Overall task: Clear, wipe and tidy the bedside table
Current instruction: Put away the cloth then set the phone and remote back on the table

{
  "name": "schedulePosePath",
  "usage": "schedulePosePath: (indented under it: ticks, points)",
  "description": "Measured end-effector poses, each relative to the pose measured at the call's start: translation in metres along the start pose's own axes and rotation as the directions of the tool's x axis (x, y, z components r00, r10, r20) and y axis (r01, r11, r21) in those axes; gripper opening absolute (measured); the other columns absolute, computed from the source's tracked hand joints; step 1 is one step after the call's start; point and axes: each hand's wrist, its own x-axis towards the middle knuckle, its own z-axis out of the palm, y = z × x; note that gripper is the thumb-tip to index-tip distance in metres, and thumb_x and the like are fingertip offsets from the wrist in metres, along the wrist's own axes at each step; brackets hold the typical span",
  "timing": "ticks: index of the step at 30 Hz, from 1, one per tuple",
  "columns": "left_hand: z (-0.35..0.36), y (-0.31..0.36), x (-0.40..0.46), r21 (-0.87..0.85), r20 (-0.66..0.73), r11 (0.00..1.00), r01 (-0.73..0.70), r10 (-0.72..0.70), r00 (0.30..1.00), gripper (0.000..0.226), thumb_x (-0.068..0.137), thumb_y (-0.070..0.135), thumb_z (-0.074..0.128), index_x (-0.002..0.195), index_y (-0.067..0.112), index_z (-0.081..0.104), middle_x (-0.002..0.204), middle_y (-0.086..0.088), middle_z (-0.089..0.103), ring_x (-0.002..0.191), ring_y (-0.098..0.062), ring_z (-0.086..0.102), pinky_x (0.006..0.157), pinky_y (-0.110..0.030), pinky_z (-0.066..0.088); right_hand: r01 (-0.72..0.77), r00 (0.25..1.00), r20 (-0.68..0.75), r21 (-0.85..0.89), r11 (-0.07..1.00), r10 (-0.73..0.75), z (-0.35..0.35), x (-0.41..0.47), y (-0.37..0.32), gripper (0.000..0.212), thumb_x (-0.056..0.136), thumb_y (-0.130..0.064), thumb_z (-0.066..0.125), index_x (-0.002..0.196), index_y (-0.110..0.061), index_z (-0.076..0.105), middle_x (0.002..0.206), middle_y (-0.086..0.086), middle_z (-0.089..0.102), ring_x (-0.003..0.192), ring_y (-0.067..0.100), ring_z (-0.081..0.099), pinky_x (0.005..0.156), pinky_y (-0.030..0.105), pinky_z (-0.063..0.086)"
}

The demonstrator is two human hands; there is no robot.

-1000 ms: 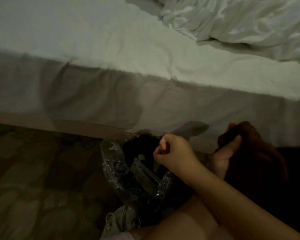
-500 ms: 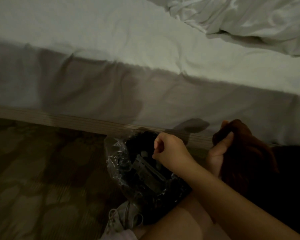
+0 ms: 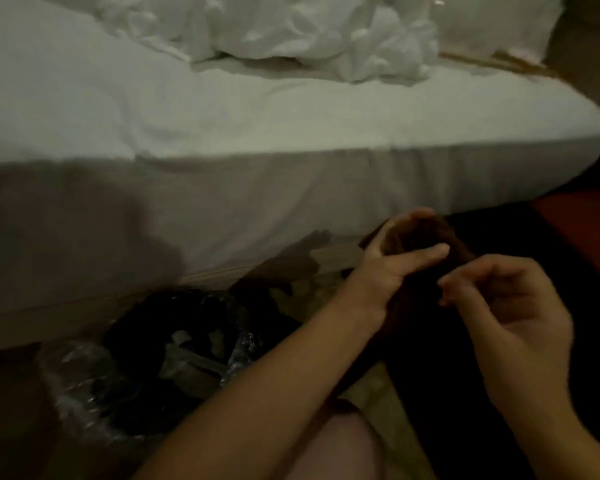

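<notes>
My left hand point(image 3: 387, 268) grips a dark brown cloth point(image 3: 426, 233) low in front of the bed, with the fingers wrapped over its top and the thumb along its side. To its right is my right hand point(image 3: 506, 306), fingers loosely curled, fingertips close to the cloth and nothing visible in them. A black waste bin point(image 3: 142, 317) with a clear plastic liner point(image 3: 80, 386) stands on the floor to the left, below my left forearm. Scraps of rubbish lie inside it. The bedside table itself is out of view.
The bed point(image 3: 222, 209) with its white sheet runs across the frame right behind the bin. A crumpled white duvet point(image 3: 291, 32) lies on top. My bare knee point(image 3: 343, 448) is at the bottom. A red surface point(image 3: 589, 230) shows at the right edge.
My right hand has pulled back from over the bin to the right and its fist has loosened. My left hand still holds the cloth. The view has swung right and up along the bed.
</notes>
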Motion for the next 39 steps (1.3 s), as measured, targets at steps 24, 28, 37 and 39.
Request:
schedulePosePath:
  ticks: [24, 28, 37, 39]
  points:
    - [-0.007, 0.056, 0.088, 0.413, 0.211, 0.882, -0.226, 0.149, 0.966, 0.042, 0.078, -0.02, 0.055, 0.106, 0.012, 0.054, 0.098, -0.005, 0.062, 0.09, -0.017, 0.064, 0.082, -0.033, 0.055, -0.667, 0.743, 0.211, 0.319, 0.674, 0.635, 0.003, -0.006, 0.216, 0.027, 0.077, -0.012, 0.073, 0.102, -0.013, 0.065, 0.082, -0.004, 0.075, 0.081, 0.013, 0.07, 0.077, 0.035, 0.052]
    - [-0.07, 0.023, 0.077, 0.856, 0.098, 0.516, -0.006, -0.15, 0.984, 0.05, 0.074, -0.021, 0.061, 0.109, 0.014, 0.054, 0.105, 0.001, 0.061, 0.096, -0.003, 0.06, 0.086, -0.018, 0.049, -0.518, 0.832, 0.1, 0.489, 0.701, 0.545, -0.015, 0.011, 0.201, 0.031, 0.08, -0.001, 0.061, 0.108, -0.015, 0.061, 0.091, -0.008, 0.074, 0.087, 0.009, 0.069, 0.074, 0.024, 0.055]
    - [-0.154, -0.067, 0.072, 0.888, -0.448, -0.277, 0.367, -0.345, 0.825, 0.08, 0.086, 0.035, 0.062, 0.15, 0.024, 0.015, 0.147, -0.006, 0.038, 0.129, -0.025, 0.043, 0.102, -0.029, 0.04, -0.459, 0.883, 0.032, 0.256, 0.851, 0.467, -0.013, 0.039, 0.198, 0.046, 0.077, 0.022, 0.052, 0.097, -0.02, 0.048, 0.082, 0.002, 0.061, 0.067, 0.008, 0.063, 0.059, 0.028, 0.051]
    - [-0.165, -0.071, 0.076, 0.827, -0.526, -0.404, 0.391, -0.308, 0.793, 0.075, 0.089, 0.031, 0.058, 0.15, 0.027, 0.015, 0.148, -0.008, 0.036, 0.13, -0.029, 0.042, 0.103, -0.034, 0.04, -0.446, 0.89, 0.028, 0.253, 0.858, 0.455, -0.013, 0.045, 0.204, 0.059, 0.075, 0.024, 0.052, 0.113, -0.022, 0.045, 0.091, 0.004, 0.06, 0.072, 0.005, 0.064, 0.059, 0.022, 0.052]
